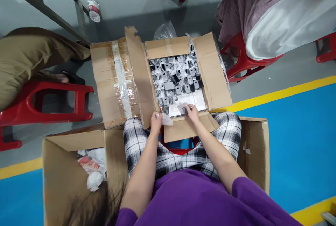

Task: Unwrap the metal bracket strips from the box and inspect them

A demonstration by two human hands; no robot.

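In front of my knees an open cardboard box (212, 68) holds many small black and grey devices (178, 89), many of them in clear plastic wrapping. White paper sheets (195, 100) lie over the near part of the contents. My left hand (155, 122), at the box's near left corner, is closed on a crumpled clear plastic bag (167, 119). Over the near edge, my right hand (193, 113) pinches a small dark item (187, 111), too small to make out fully.
A taped cardboard box (105, 86) stands to the left. Beside my left leg, another open box (57, 170) contains crumpled plastic bags (96, 166); a further box (258, 149) is on my right. People sit on red stools (52, 101) at both sides. A bottle (93, 7) lies on the floor.
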